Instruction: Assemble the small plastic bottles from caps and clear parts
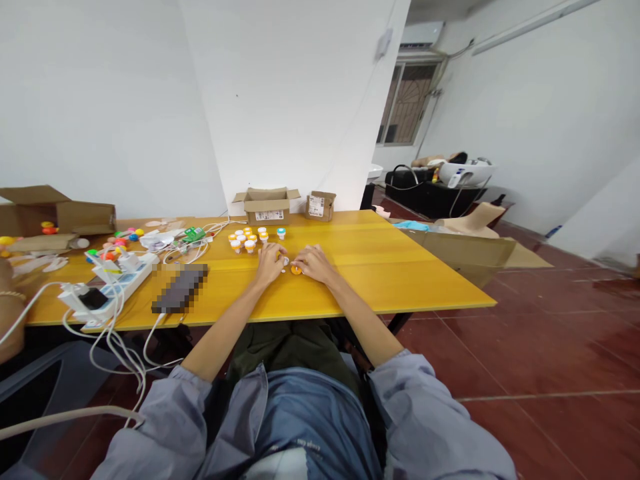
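My left hand (271,264) rests on the yellow table (390,267) with its fingers curled. At its fingertips shows the edge of a small whitish round piece (286,261), and what the fingers hold is mostly hidden. Beside it my right hand (313,263) bends its fingers down onto an orange round piece (297,270), which lies at the thumb side. A tiny white bit (283,271) lies on the wood between the hands. Just beyond the left hand stand several small white-and-orange capped pieces (249,245) in a cluster, and one with a teal top (281,233) stands apart.
An open cardboard box (269,207) and a smaller box (321,207) stand at the back edge. To the left lie a dark phone-like slab (181,289), a power strip (120,287) with cables, and colourful toys (120,245). Another person's arm (7,307) is at far left.
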`<action>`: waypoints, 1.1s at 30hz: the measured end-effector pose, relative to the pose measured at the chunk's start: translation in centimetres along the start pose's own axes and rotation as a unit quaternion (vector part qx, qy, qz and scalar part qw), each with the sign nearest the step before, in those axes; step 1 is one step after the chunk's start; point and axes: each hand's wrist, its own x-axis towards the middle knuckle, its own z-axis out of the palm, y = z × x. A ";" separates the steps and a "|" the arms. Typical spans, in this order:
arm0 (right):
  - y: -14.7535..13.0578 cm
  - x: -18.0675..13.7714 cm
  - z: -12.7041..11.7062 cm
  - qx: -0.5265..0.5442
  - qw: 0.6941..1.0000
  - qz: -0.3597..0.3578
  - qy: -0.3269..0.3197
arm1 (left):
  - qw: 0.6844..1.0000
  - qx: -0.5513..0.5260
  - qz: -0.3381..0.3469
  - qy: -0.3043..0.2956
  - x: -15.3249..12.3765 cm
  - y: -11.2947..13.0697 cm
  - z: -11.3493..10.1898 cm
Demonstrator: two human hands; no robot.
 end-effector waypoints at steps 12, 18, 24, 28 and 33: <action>-0.4 0.0 -0.4 -0.019 0.998 0.046 0.040 | 0.998 0.021 0.041 -0.049 -0.2 0.6 0.0; 0.2 0.1 0.0 -0.025 0.993 0.067 0.099 | 0.992 0.022 0.083 -0.092 -0.4 0.6 0.1; 0.8 0.1 0.4 -0.032 0.987 0.085 0.129 | 0.983 0.008 0.110 -0.145 -0.7 0.7 0.0; 0.8 0.0 0.5 -0.030 0.986 0.097 0.129 | 0.980 0.007 0.112 -0.163 -0.7 0.8 0.0; 1.0 0.0 0.7 -0.027 0.987 0.094 0.126 | 0.980 0.012 0.107 -0.166 -0.6 0.8 0.0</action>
